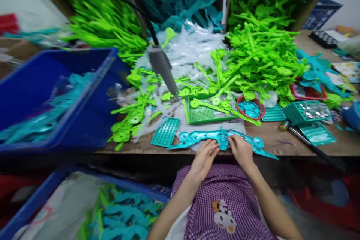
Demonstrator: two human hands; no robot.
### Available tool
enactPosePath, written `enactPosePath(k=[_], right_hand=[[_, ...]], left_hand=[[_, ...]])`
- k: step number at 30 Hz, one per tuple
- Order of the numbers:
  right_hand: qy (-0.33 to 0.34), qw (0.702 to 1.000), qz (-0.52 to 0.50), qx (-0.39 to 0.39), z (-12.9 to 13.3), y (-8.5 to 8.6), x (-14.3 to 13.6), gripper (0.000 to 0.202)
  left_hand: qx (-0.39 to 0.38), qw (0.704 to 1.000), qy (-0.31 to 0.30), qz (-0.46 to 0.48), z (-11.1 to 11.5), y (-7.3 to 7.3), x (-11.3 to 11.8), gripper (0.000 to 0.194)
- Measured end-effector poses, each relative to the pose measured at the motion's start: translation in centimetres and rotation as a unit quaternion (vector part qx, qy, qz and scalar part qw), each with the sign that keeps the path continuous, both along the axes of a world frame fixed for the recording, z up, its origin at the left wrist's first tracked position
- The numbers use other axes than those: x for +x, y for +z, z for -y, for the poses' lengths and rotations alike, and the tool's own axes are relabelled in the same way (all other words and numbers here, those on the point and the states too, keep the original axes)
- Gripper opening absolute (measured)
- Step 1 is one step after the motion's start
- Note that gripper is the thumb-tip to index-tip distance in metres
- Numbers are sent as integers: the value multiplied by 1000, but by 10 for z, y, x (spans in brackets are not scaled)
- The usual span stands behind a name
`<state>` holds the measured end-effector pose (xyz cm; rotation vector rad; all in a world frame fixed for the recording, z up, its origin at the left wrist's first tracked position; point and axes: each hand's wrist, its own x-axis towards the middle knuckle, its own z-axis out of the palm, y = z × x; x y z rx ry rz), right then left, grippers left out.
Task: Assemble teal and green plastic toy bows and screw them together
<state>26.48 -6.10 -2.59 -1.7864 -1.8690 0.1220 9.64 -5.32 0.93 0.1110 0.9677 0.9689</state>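
Observation:
A turquoise plastic bow-shaped part (pixel 199 135) lies along the front edge of the table, its two arms spread left and right of a ribbed centre piece. My left hand (pixel 204 158) holds its near edge just left of the centre, fingers bent against it. Right of the centre, my right hand (pixel 241 150) pinches the part between thumb and fingers; whatever lies under those fingertips is hidden. Behind it stands a green tray (pixel 194 118) of small metal pieces, with lime-green plastic arms (pixel 208 105) lying across it. A grey powered screwdriver (pixel 161 68) hangs above, left of the tray.
Lime-green parts (pixel 258 52) are heaped behind. A red bowl (pixel 261 114) holds small turquoise pieces. At right lie a hammer (pixel 302 137) and a teal box (pixel 292 114) with round metal discs. Blue bins (pixel 92 120) stand left; a teal perforated plate (pixel 165 132) lies nearby.

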Motion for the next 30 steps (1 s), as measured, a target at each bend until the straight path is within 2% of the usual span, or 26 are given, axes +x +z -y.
enactPosePath(k=[3, 6, 10, 12, 16, 21, 26, 30], right_hand=[[8, 999, 9, 30, -3, -5, 3, 53], [8, 999, 20, 50, -5, -8, 8, 62], [-6, 998, 40, 53, -7, -13, 14, 75], [-6, 998, 40, 39, -7, -16, 15, 78], [-4, 999, 31, 10, -5, -18, 15, 74], [3, 1000, 23, -3, -8, -26, 20, 64], [40, 999, 2, -6, -22, -43, 30, 50], [65, 998, -11, 1, -30, -47, 35, 41]], left_hand=[[17, 999, -3, 38, -4, 1, 0, 24], [42, 998, 15, 41, -6, -2, 3, 33], [67, 996, -25, 54, -11, -10, 7, 47], [61, 997, -45, 29, -13, -16, 10, 55], [106, 990, -35, -85, -12, -27, 17, 67], [159, 981, -46, -102, -13, -37, 25, 50], [104, 991, 2, -86, -18, -47, 27, 47], [77, 993, 12, -93, -21, -55, 30, 46]])
